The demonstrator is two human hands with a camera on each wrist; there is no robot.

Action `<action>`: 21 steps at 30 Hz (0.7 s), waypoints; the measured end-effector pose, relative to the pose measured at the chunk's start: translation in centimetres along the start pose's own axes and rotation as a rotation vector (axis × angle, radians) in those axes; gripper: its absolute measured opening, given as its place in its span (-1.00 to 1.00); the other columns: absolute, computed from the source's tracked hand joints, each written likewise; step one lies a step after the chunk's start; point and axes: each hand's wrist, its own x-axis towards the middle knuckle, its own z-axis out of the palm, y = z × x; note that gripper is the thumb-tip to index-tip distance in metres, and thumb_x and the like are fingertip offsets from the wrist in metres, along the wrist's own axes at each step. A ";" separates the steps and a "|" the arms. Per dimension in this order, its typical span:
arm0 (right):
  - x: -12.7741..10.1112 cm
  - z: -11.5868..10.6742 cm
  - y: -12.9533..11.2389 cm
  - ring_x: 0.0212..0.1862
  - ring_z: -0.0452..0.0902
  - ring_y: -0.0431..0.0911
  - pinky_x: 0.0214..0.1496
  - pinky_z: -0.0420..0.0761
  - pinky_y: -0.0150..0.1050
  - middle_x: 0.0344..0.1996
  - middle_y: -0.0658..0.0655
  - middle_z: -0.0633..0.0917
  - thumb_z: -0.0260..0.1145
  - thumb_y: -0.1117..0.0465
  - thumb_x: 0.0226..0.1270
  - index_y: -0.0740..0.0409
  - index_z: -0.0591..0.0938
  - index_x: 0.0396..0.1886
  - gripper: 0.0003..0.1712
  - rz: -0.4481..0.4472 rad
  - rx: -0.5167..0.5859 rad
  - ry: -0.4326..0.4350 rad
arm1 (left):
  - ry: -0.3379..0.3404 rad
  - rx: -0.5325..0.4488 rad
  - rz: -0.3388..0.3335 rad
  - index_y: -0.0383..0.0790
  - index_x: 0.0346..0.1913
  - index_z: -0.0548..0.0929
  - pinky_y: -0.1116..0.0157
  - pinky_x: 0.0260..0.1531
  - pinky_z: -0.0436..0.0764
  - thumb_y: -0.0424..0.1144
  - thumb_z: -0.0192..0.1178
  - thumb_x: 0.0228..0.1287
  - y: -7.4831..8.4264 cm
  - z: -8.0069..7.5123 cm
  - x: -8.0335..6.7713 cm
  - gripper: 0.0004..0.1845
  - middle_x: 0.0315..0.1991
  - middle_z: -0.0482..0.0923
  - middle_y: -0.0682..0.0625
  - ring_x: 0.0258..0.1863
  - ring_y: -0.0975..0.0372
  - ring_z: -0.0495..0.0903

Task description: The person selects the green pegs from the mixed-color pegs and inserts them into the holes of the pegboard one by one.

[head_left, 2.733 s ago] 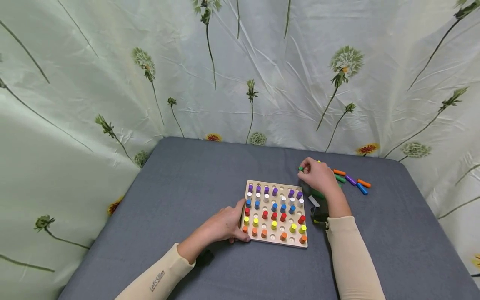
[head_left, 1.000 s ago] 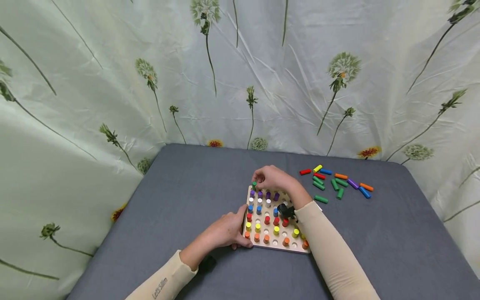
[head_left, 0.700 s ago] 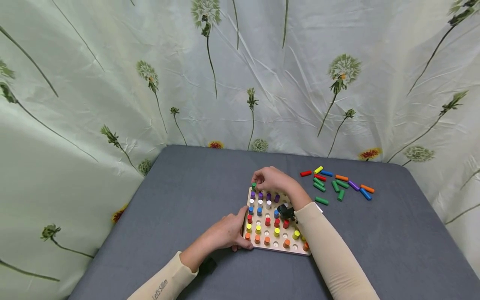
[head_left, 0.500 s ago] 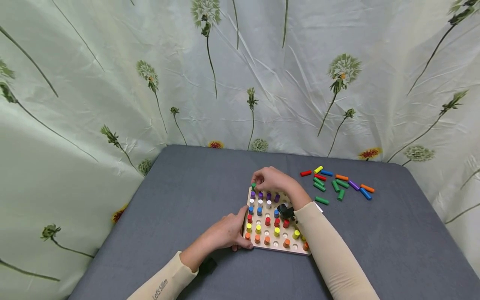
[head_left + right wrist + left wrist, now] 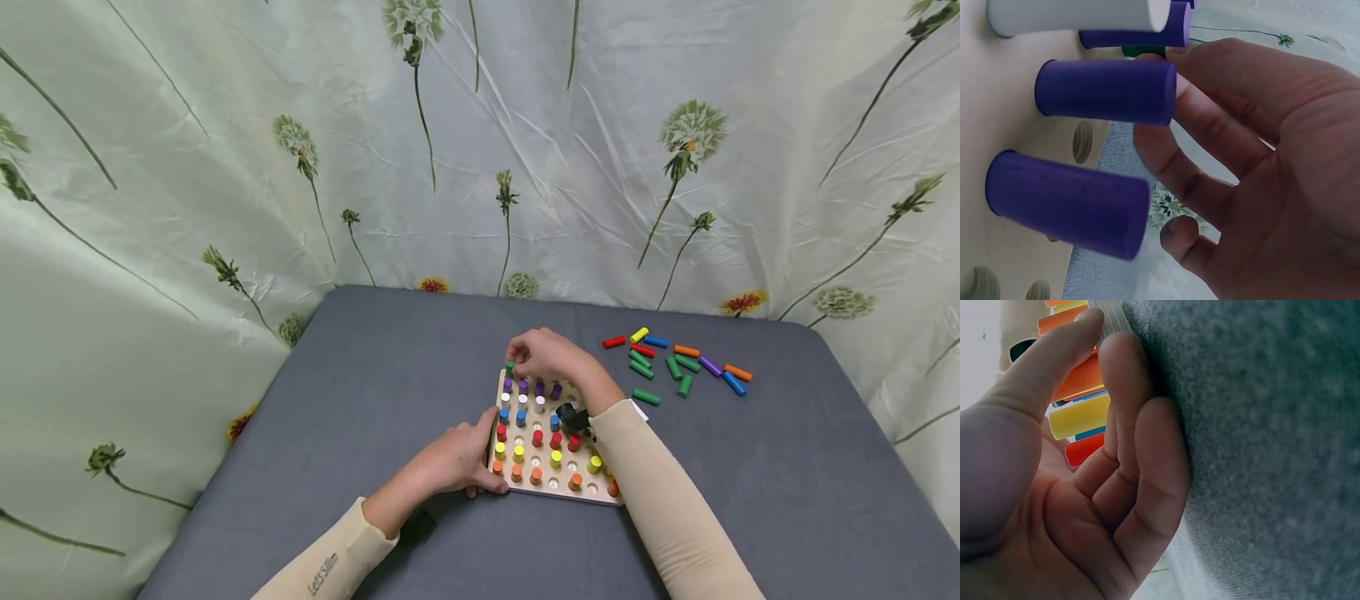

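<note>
Green peg (image 5: 509, 367) pinched in my right hand (image 5: 546, 357) at the board's (image 5: 592, 491) far-left corner could jam if tilted; left hand (image 5: 453, 460) grips the near-left edge.

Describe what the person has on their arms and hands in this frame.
Both hands are bare: left hand, right hand, no gloves or rings visible. Each arm wears a snug cream long sleeve ending at the wrist; the left sleeve carries small dark lettering near the forearm. A small black device sits at the right wrist.
</note>
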 end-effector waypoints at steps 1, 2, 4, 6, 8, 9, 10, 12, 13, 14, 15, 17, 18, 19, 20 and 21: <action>0.0 0.0 0.0 -0.28 0.62 -0.14 -0.15 0.60 -0.21 -0.22 0.04 0.78 0.35 0.27 0.52 0.03 0.76 -0.11 -0.90 0.001 0.000 -0.005 | 0.001 0.006 -0.004 -0.27 0.64 0.12 0.29 -0.65 0.56 -0.09 0.69 0.06 0.0 0.0 0.0 0.20 -0.48 0.61 0.03 -0.70 0.22 0.64; 0.0 -0.1 0.0 -0.28 0.63 -0.14 -0.15 0.61 -0.21 -0.21 0.04 0.78 0.34 0.27 0.52 0.03 0.76 -0.10 -0.90 0.002 0.001 -0.011 | 0.002 0.009 -0.004 -0.27 0.63 0.12 0.30 -0.66 0.56 -0.09 0.69 0.06 0.1 0.0 0.0 0.20 -0.48 0.61 0.03 -0.70 0.22 0.64; 0.0 0.0 0.0 -0.26 0.64 -0.14 -0.14 0.62 -0.22 -0.20 0.05 0.79 0.34 0.27 0.52 0.04 0.76 -0.09 -0.89 0.003 0.001 -0.019 | 0.003 0.014 -0.005 -0.26 0.63 0.13 0.30 -0.66 0.55 -0.09 0.69 0.06 0.1 0.0 0.1 0.20 -0.49 0.61 0.03 -0.70 0.23 0.63; 0.0 0.0 0.0 -0.25 0.65 -0.15 -0.13 0.63 -0.22 -0.19 0.05 0.79 0.34 0.28 0.53 0.05 0.77 -0.07 -0.87 0.004 -0.001 -0.020 | 0.004 0.016 -0.001 -0.28 0.63 0.13 0.30 -0.66 0.55 -0.10 0.69 0.06 0.1 0.0 0.1 0.20 -0.49 0.60 0.03 -0.71 0.23 0.63; 0.0 -0.1 0.0 -0.24 0.65 -0.15 -0.12 0.63 -0.22 -0.19 0.05 0.80 0.33 0.28 0.53 0.06 0.77 -0.04 -0.85 0.006 -0.001 -0.017 | 0.004 0.014 0.008 -0.29 0.63 0.13 0.30 -0.67 0.55 -0.10 0.69 0.06 0.1 0.0 0.0 0.20 -0.49 0.60 0.04 -0.71 0.23 0.62; -0.1 -0.1 0.0 -0.23 0.66 -0.15 -0.12 0.64 -0.22 -0.19 0.05 0.80 0.33 0.28 0.53 0.06 0.78 -0.04 -0.85 0.006 -0.002 -0.014 | 0.003 0.014 0.007 -0.29 0.63 0.13 0.30 -0.67 0.55 -0.10 0.69 0.06 0.1 0.0 0.0 0.19 -0.49 0.61 0.04 -0.71 0.24 0.62; -0.2 -0.1 0.0 -0.23 0.66 -0.15 -0.11 0.64 -0.22 -0.19 0.05 0.80 0.32 0.28 0.54 0.06 0.78 -0.03 -0.84 0.010 0.000 -0.010 | 0.003 0.013 0.011 -0.30 0.63 0.13 0.30 -0.67 0.55 -0.10 0.69 0.06 0.1 0.0 0.0 0.19 -0.49 0.61 0.04 -0.71 0.23 0.62; -0.5 -0.3 0.1 -0.23 0.66 -0.15 -0.11 0.64 -0.21 -0.20 0.04 0.80 0.31 0.27 0.54 0.05 0.78 -0.02 -0.83 0.016 0.008 -0.001 | 0.001 0.012 0.007 -0.30 0.63 0.13 0.30 -0.67 0.55 -0.09 0.69 0.06 0.1 0.0 0.0 0.20 -0.49 0.61 0.04 -0.71 0.23 0.62; -0.7 -0.4 0.1 -0.23 0.66 -0.14 -0.11 0.64 -0.21 -0.20 0.04 0.80 0.30 0.27 0.55 0.05 0.78 -0.01 -0.82 0.015 0.012 0.006 | 0.002 0.012 0.003 -0.29 0.63 0.12 0.30 -0.66 0.55 -0.09 0.69 0.06 0.1 0.0 0.0 0.20 -0.49 0.61 0.04 -0.70 0.23 0.62; -0.8 -0.6 0.2 -0.22 0.67 -0.14 -0.11 0.64 -0.20 -0.20 0.04 0.80 0.30 0.26 0.55 0.05 0.78 -0.01 -0.82 0.011 0.011 0.017 | 0.002 0.012 -0.003 -0.29 0.64 0.12 0.30 -0.66 0.55 -0.09 0.69 0.06 0.1 0.0 0.0 0.21 -0.49 0.60 0.03 -0.70 0.23 0.62; -1.1 -0.7 0.3 -0.21 0.67 -0.13 -0.10 0.65 -0.19 -0.20 0.05 0.80 0.30 0.26 0.55 0.07 0.79 0.00 -0.82 0.004 0.013 0.029 | 0.002 0.012 -0.009 -0.29 0.64 0.11 0.29 -0.65 0.55 -0.09 0.69 0.06 0.0 0.0 0.0 0.21 -0.49 0.61 0.03 -0.70 0.22 0.62; -1.7 -1.2 0.5 -0.18 0.69 -0.11 -0.05 0.67 -0.14 -0.18 0.07 0.81 0.29 0.26 0.55 0.10 0.78 0.02 -0.80 -0.002 0.023 0.061 | 0.001 0.008 -0.020 -0.28 0.65 0.10 0.29 -0.65 0.56 -0.08 0.69 0.06 0.0 0.0 0.0 0.23 -0.48 0.61 0.02 -0.70 0.21 0.62; -2.1 -1.4 0.7 -0.16 0.70 -0.10 -0.03 0.68 -0.12 -0.18 0.07 0.81 0.31 0.26 0.54 0.12 0.78 0.03 -0.80 -0.002 0.029 0.083 | 0.000 0.004 -0.022 -0.28 0.65 0.09 0.28 -0.64 0.56 -0.09 0.69 0.06 0.0 0.0 0.0 0.23 -0.48 0.61 0.01 -0.70 0.21 0.62; -2.5 -1.7 0.9 -0.14 0.71 -0.09 0.00 0.69 -0.09 -0.17 0.08 0.82 0.31 0.25 0.54 0.14 0.78 0.04 -0.79 0.002 0.038 0.103 | 0.000 0.000 -0.023 -0.27 0.66 0.09 0.28 -0.64 0.56 -0.09 0.69 0.06 0.0 0.0 0.0 0.23 -0.47 0.60 0.00 -0.69 0.21 0.62; -2.9 -1.9 1.1 -0.13 0.72 -0.08 0.03 0.69 -0.07 -0.16 0.08 0.82 0.32 0.25 0.55 0.16 0.77 0.05 -0.78 0.008 0.046 0.123 | -0.001 -0.002 -0.023 -0.28 0.65 0.09 0.28 -0.64 0.57 -0.09 0.69 0.06 0.0 0.0 0.0 0.23 -0.47 0.60 0.00 -0.69 0.21 0.62; -3.4 -2.1 1.4 -0.11 0.72 -0.07 0.05 0.69 -0.04 -0.16 0.09 0.82 0.32 0.24 0.55 0.18 0.77 0.07 -0.78 0.017 0.058 0.143 | 0.000 -0.005 -0.021 -0.28 0.65 0.10 0.28 -0.64 0.57 -0.09 0.69 0.06 0.0 -0.1 0.0 0.23 -0.47 0.60 0.00 -0.69 0.21 0.62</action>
